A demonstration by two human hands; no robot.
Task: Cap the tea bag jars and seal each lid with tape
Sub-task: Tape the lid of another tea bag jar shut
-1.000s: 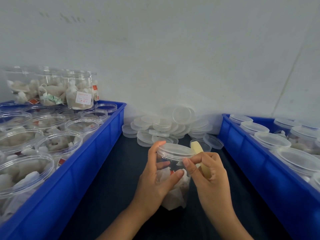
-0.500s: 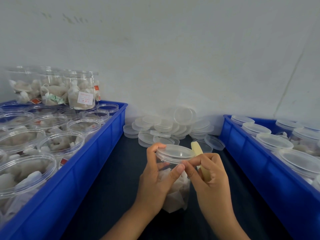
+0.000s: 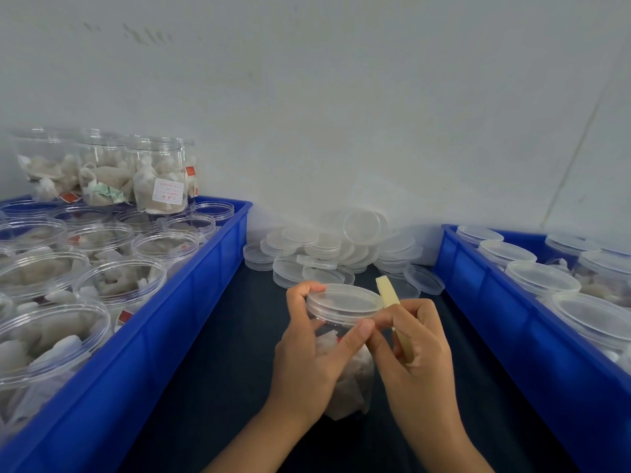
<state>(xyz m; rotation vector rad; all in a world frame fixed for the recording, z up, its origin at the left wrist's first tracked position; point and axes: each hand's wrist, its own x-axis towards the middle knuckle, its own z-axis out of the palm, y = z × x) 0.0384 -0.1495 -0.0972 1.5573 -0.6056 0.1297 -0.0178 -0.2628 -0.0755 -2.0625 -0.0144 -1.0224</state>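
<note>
1. Jar [image 3: 345,363], lid [image 3: 345,300] on, held above the table's near middle between the bins.
2. Left hand [image 3: 307,356] grips jar body; right hand [image 3: 413,349] pinches tape roll [image 3: 392,308] beside the rim.
3. Judged light, thin-walled, slippery: hold the body below the lid.

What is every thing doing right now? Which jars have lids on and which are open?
Held jar: capped, tea bags inside.
Left hand: grips the held jar.
Right hand: holds a yellowish tape roll beside the lid.
Left bin jars: open, filled.
Right bin jars: capped.
Spare lids: piled loose by the wall.
</note>
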